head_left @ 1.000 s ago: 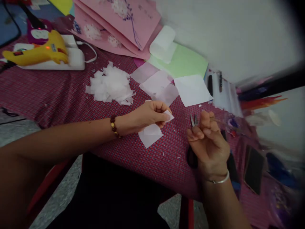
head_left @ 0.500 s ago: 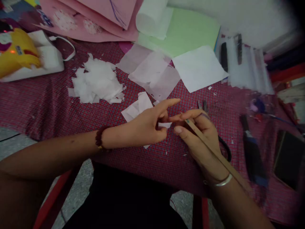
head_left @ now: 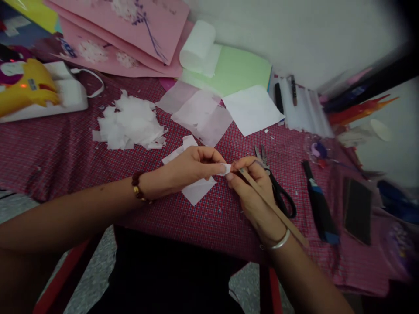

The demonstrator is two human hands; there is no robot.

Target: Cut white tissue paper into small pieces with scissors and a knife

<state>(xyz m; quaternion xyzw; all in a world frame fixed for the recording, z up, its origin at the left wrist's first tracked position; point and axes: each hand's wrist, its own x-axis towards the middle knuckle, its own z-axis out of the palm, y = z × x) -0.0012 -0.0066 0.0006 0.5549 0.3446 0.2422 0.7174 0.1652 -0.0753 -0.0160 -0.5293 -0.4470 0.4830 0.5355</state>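
Note:
My left hand [head_left: 191, 167] has its fingers pinched on a small white paper piece [head_left: 225, 169] above the red checked tablecloth [head_left: 59, 157]. My right hand [head_left: 253, 192] meets it at the fingertips, closed round a thin wooden stick [head_left: 275, 209] that runs back along my wrist, and also touches the paper piece. Under my left hand lie white paper squares [head_left: 196, 189]. Black-handled scissors [head_left: 276, 187] rest just right of my right hand.
A heap of white paper scraps [head_left: 131, 122], translucent sheets [head_left: 203, 115], a white sheet [head_left: 252, 109], green paper [head_left: 234, 69], a tissue roll [head_left: 196, 46], and pink cards [head_left: 137, 30] fill the back. A yellow glue gun [head_left: 26, 87] sits left. A black knife [head_left: 319, 205] and phone [head_left: 356, 209] lie right.
My right hand has picked up the wooden stick and come to the left hand. The left hand's fingers, spread half a second ago, are now pinched on the small paper piece.

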